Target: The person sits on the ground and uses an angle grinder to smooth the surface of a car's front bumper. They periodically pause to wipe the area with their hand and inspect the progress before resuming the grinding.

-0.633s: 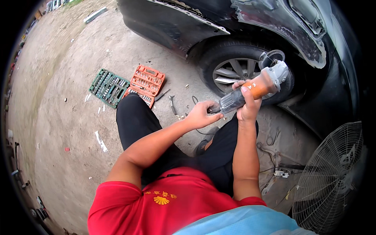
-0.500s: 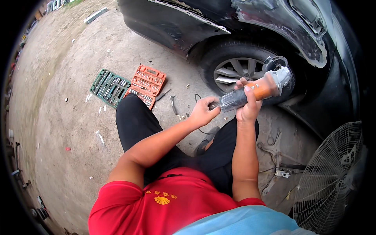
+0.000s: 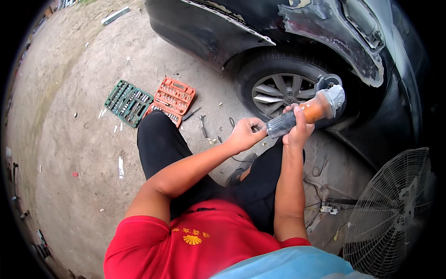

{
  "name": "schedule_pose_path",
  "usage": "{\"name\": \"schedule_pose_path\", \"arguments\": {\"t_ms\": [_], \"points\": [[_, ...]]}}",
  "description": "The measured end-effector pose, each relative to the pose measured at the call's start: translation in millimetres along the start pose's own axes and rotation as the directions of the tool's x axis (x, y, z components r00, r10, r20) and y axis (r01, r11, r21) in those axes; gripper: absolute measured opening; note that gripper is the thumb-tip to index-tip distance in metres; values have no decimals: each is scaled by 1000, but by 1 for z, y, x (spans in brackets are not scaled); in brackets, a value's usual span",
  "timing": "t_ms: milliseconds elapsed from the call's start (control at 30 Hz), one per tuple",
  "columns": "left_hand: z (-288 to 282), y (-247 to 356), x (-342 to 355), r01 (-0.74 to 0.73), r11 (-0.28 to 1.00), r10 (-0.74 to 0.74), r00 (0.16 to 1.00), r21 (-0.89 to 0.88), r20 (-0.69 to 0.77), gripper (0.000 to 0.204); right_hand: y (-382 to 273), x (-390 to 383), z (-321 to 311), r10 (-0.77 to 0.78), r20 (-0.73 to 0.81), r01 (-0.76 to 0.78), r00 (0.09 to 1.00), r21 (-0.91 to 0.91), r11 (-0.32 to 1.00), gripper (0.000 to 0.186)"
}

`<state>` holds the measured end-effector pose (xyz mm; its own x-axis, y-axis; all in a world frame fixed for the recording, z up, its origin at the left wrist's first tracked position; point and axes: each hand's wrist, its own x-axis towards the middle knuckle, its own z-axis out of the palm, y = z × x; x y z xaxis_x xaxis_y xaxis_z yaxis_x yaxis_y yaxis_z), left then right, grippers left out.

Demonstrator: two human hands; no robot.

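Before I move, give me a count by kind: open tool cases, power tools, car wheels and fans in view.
Open tool cases: 2, a green case and an orange case
Power tools: 1, the hand-held grinder
Car wheels: 1, the spoked wheel
Fans: 1, the wire-caged fan
Total: 5

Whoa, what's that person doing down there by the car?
The person's right hand is wrapped around an orange and grey power tool that looks like a grinder. The left hand is at its back end, though whatever the fingertips pinch is hidden. Just past the tool is a wheel of the dark car. Two open socket cases, one green, one orange, lie near the left knee.
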<state>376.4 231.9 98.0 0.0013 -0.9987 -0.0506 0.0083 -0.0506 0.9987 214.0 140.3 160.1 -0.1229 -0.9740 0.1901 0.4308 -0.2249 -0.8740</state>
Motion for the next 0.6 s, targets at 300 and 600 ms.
{"name": "schedule_pose_path", "arguments": {"t_ms": [300,600], "points": [[17,63,25,-430,886,413,902,174,126,76,-45,0,31,-22,215,72,976,-228,971,36],[28,111,51,-451,873,459,889,-189,0,85,-129,24,113,151,487,165,860,-546,821,55]]}}
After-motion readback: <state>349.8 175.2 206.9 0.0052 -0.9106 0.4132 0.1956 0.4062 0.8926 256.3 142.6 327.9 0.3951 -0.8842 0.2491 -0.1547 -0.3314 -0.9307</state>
